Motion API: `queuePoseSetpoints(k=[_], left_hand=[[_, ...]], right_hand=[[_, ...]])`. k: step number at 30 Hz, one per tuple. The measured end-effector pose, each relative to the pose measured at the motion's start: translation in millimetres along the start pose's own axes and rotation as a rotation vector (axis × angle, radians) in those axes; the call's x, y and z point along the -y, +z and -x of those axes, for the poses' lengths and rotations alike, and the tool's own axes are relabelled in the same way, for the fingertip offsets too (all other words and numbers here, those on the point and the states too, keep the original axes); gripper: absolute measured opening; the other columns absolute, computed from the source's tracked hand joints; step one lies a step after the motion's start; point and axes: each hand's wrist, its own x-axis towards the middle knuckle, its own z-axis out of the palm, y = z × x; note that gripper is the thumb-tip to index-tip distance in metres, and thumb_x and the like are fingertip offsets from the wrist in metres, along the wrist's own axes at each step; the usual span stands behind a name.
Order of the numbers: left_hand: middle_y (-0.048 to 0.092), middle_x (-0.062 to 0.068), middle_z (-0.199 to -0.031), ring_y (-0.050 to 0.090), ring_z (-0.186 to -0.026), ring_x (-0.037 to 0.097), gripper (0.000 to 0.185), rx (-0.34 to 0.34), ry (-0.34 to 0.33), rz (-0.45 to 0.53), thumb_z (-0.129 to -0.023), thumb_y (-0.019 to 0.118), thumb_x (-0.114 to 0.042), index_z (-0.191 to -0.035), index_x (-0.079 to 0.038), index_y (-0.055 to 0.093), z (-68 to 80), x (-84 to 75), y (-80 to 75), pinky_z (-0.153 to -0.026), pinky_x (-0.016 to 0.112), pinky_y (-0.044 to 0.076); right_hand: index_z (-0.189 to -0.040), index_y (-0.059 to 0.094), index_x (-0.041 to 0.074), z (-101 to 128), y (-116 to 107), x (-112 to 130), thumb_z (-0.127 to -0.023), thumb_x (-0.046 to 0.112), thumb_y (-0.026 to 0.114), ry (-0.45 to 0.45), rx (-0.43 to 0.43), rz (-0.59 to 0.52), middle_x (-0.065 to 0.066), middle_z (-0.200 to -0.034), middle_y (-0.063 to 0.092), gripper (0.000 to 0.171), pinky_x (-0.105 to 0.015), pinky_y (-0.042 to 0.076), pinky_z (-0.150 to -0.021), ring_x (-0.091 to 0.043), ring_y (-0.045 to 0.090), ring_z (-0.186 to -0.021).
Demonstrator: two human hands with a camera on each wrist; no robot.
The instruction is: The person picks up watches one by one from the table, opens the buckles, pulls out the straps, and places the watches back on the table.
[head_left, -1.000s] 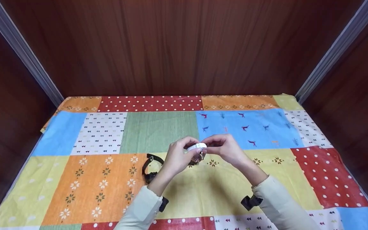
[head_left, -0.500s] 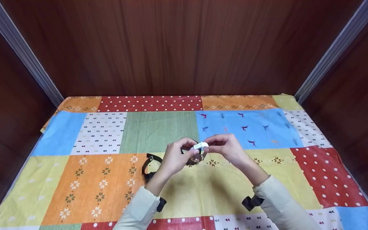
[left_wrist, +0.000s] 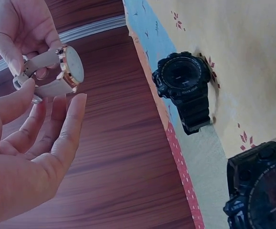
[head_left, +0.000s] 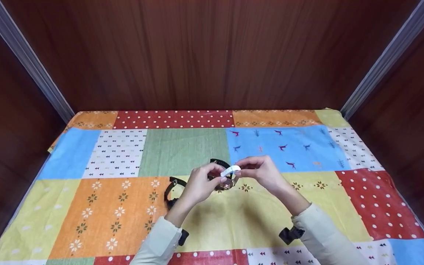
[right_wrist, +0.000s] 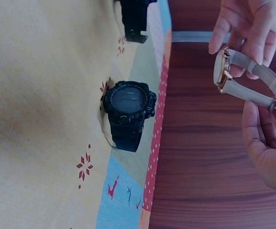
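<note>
Grip: both hands, left hand (head_left: 201, 184) and right hand (head_left: 261, 171), pinch the white-strapped watch (head_left: 229, 172) above mid-bench (head_left: 307, 221). Two black watches (head_left: 173, 191) lie beneath (one partly hidden). Risk: a loose fingertip pinch could drop it onto them.

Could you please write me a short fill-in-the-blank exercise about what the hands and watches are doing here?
1. Both hands hold a round rose-gold watch with a ____ strap.
2. The bulky black digital watches lying on the patchwork cloth number ____.
3. The left hand and right hand hold the watch ____ the cloth.

Missing words: white; two; above
</note>
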Motion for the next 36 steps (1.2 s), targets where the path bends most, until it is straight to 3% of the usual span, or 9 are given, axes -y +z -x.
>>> queuePoseSetpoints(k=[7,15,19,26,32,36], left_hand=[[0.064,0.003,-0.082,0.058,-0.078,0.017,0.010,0.026,-0.001,-0.024,-0.081,0.067,-0.006,-0.091,-0.003,0.066,0.6,4.3,-3.2,-0.070,0.030,0.047],[0.064,0.009,-0.094,0.060,-0.090,0.023,0.022,0.037,-0.046,0.020,-0.079,0.070,-0.006,-0.098,0.000,0.064,-0.5,-6.2,-8.9,-0.072,0.026,0.051],[0.064,0.009,-0.095,0.063,-0.084,0.022,0.020,0.052,-0.044,0.048,-0.079,0.068,-0.003,-0.098,-0.001,0.064,-1.4,-12.4,-7.5,-0.065,0.023,0.052],[0.065,0.007,-0.087,0.061,-0.077,0.018,0.017,0.055,0.020,-0.014,-0.077,0.069,0.002,-0.093,-0.002,0.065,-1.1,-5.0,-4.1,-0.065,0.023,0.050],[0.066,0.008,-0.088,0.061,-0.077,0.016,0.019,0.066,-0.009,0.002,-0.076,0.069,0.004,-0.094,-0.002,0.065,-0.2,0.8,-5.1,-0.067,0.024,0.050],[0.066,0.007,-0.090,0.061,-0.080,0.017,0.019,0.057,-0.021,0.039,-0.078,0.069,-0.001,-0.097,-0.002,0.065,-1.8,-3.9,-7.6,-0.066,0.024,0.051]], right_hand=[[-0.098,0.068,-0.005,1,0,-2,-0.074,0.006,0.074,0.019,-0.005,-0.002,-0.012,-0.089,0.067,0.027,-0.033,0.050,-0.076,-0.019,0.062,-0.080],[-0.098,0.067,-0.007,0,2,-3,-0.075,0.003,0.072,0.025,0.006,0.003,-0.013,-0.089,0.067,0.026,-0.031,0.051,-0.075,-0.016,0.062,-0.078],[-0.097,0.067,-0.007,-1,5,-1,-0.075,0.003,0.072,0.007,0.019,0.017,-0.013,-0.088,0.067,0.025,-0.031,0.052,-0.073,-0.016,0.062,-0.077],[-0.097,0.067,-0.007,0,8,3,-0.076,0.003,0.072,-0.002,0.024,0.031,-0.013,-0.087,0.067,0.024,-0.029,0.052,-0.072,-0.016,0.062,-0.076],[-0.097,0.066,-0.009,0,8,2,-0.075,0.002,0.072,-0.005,0.027,0.044,-0.015,-0.088,0.067,0.026,-0.028,0.052,-0.071,-0.015,0.062,-0.076],[-0.097,0.067,-0.007,-1,8,2,-0.076,0.003,0.072,0.000,0.028,0.053,-0.014,-0.088,0.067,0.024,-0.029,0.052,-0.071,-0.015,0.062,-0.076]])
